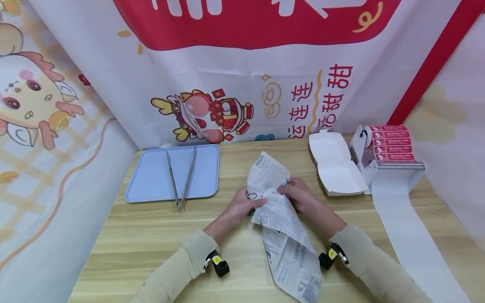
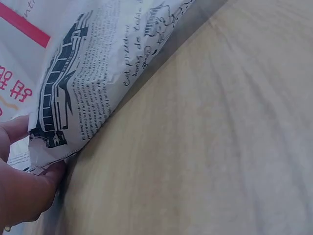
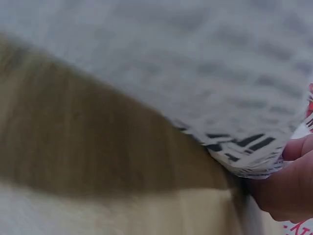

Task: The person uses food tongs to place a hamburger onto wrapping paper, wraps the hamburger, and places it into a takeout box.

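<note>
Both hands hold a sheet of newsprint-patterned wrapping paper [image 1: 280, 210] over the middle of the table. The paper is folded over at its upper part, and a long printed flap hangs toward the front edge. My left hand [image 1: 244, 204] grips its left side, thumb lying across the front. On the opposite side my right hand [image 1: 297, 193] pinches the edge. In the left wrist view, the left thumb and fingers [image 2: 29, 191] close round a lower corner of the paper [image 2: 93, 83]. The right wrist view has the right hand [image 3: 288, 181] holding a creased corner of the paper [image 3: 244, 137].
A pale blue tray [image 1: 151, 174] with metal tongs [image 1: 185, 181] across it sits at the back left. At the back right stand an open white box [image 1: 339, 168] and a label dispenser [image 1: 392, 147], its white backing strip [image 1: 405, 227] trailing forward. A printed curtain [image 1: 242, 84] hangs behind the table.
</note>
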A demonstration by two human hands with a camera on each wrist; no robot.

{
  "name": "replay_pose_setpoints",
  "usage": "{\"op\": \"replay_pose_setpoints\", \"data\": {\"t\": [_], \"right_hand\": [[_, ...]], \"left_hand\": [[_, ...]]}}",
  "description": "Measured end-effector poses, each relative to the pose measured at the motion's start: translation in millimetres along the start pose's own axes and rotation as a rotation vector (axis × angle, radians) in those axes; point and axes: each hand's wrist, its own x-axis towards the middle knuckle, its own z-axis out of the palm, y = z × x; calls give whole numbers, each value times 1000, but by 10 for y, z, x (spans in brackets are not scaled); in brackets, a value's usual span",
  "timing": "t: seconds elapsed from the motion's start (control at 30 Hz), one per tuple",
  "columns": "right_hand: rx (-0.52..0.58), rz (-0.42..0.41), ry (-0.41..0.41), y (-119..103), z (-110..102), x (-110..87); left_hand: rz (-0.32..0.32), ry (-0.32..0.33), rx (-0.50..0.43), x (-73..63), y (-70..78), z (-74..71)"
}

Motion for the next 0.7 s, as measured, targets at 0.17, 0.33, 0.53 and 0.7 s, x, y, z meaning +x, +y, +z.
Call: {"op": "replay_pose_setpoints", "data": {"t": [0.17, 0.33, 0.53, 0.7], "right_hand": [[170, -61, 3, 84, 16, 15], [202, -23, -43, 115, -21, 18], [213, 8, -74, 149, -41, 3], [303, -66, -36, 170, -11, -5]], "left_hand": [[5, 41, -6, -20, 12, 60], [10, 84, -19, -22, 17, 94], [-17, 102, -46, -12, 7, 109], [19, 146, -22, -36, 25, 118]]}}
